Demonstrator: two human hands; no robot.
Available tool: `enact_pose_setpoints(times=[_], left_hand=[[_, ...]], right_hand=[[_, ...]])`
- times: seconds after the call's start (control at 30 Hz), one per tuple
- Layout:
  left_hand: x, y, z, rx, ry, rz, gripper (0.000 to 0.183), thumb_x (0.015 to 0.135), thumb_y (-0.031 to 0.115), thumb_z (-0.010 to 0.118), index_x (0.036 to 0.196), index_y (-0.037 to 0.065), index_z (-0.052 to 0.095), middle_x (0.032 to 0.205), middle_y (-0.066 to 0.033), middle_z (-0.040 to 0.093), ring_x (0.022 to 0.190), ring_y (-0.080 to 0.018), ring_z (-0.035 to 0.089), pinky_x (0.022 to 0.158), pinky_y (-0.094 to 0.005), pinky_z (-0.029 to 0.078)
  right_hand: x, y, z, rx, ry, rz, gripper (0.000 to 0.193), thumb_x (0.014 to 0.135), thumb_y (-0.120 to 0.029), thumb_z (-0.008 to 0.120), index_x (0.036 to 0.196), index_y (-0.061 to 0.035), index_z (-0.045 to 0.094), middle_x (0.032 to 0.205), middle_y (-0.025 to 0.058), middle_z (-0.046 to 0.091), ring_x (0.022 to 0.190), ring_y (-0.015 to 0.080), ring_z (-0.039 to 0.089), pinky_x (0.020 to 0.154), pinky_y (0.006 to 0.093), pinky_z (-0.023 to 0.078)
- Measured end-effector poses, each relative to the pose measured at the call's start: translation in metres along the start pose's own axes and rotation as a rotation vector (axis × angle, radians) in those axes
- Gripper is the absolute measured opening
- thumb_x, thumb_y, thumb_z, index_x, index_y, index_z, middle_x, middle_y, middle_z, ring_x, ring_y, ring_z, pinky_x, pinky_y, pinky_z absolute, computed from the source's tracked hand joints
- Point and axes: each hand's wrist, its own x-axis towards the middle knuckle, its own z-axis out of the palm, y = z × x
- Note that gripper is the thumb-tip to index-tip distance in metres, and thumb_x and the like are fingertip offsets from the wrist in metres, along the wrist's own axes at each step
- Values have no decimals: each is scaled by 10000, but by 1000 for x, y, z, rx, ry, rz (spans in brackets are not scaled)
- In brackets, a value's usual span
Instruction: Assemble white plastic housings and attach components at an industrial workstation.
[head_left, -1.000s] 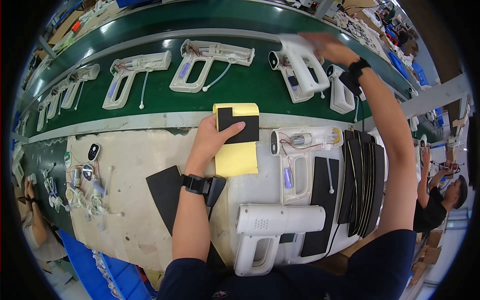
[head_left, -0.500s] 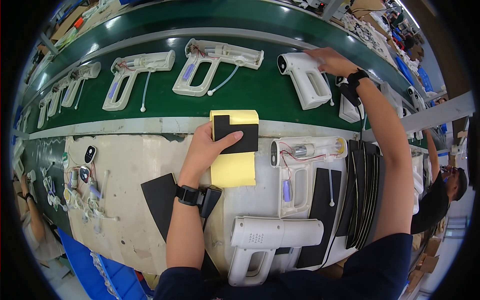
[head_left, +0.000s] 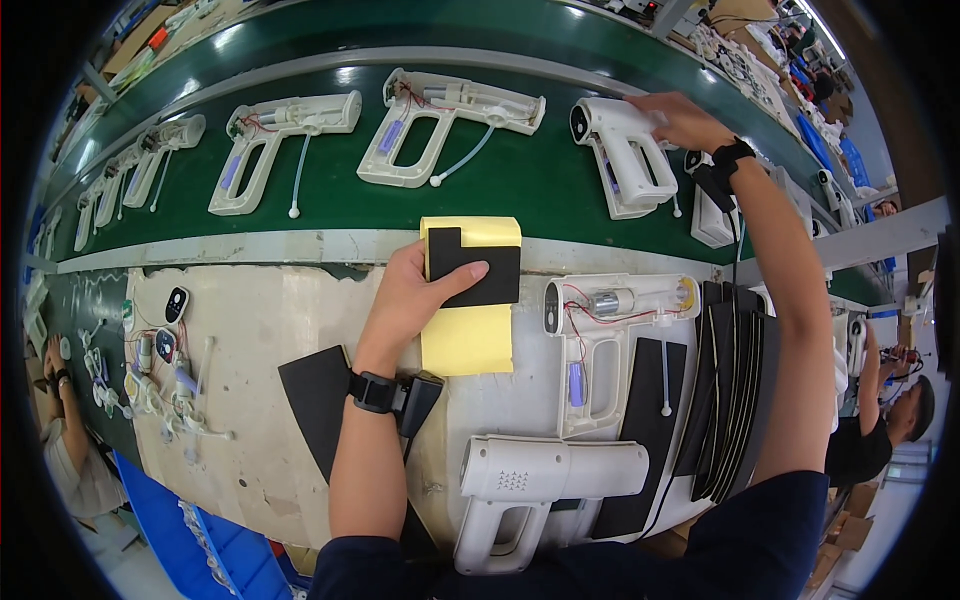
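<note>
My left hand (head_left: pixel 402 300) pinches a black foam piece (head_left: pixel 492 285) with a notched corner, thumb on top, over yellow backing paper (head_left: pixel 468 345). On the green conveyor, my right hand (head_left: pixel 688 122) grips the back end of a white gun-shaped shell cover (head_left: pixel 628 145). That cover sits slightly offset from the white lower half (head_left: pixel 622 205) under it, so an edge of the lower half shows. My fingertips are partly hidden behind the cover. Nearer me lie an opened gun-shaped housing (head_left: pixel 600 370) with motor, wires and a purple cell, and a white half shell (head_left: pixel 555 470).
More opened housings (head_left: pixel 420 150) line the conveyor (head_left: pixel 320 225). Black foam strips (head_left: pixel 735 400) are stacked on the right, beside a single black strip (head_left: pixel 650 430). Small parts with wires (head_left: pixel 170 370) lie on the left. A metal post (head_left: pixel 860 240) crosses at right. Co-workers are at both sides.
The housings on the conveyor have shifted right. My right hand has moved right with the shell cover, which now stands apart from its lower half. My left hand has barely moved.
</note>
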Motion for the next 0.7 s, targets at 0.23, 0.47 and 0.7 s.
enact_pose_setpoints(times=[0.23, 0.47, 0.7], left_hand=[[0, 1, 1, 19, 1, -3, 295, 835, 153, 758, 1047, -22, 653, 922, -70, 712, 770, -109, 663, 688, -258, 533], [1, -2, 1, 1, 8, -10, 299, 831, 157, 763, 1046, -20, 654, 933, -72, 713, 779, -121, 673, 694, -258, 538], [0, -2, 3, -47, 33, -23, 287, 835, 150, 760, 1052, -9, 656, 947, -67, 710, 782, -118, 674, 698, -263, 548]], right_hand=[[-13, 1, 23, -147, 32, 3, 757, 742, -7, 677, 1445, -73, 405, 1377, 221, 494, 1239, 395, 482, 1069, 399, 390], [-33, 0, 20, 135, -92, 232, 591, 932, -229, 577, 1457, -42, 383, 1387, 192, 502, 1213, 355, 525, 1075, 368, 377], [38, -1, 70, 8, 181, 408, 587, 1002, -475, 348, 1188, 20, 604, 1193, 274, 610, 1051, 392, 600, 934, 438, 449]])
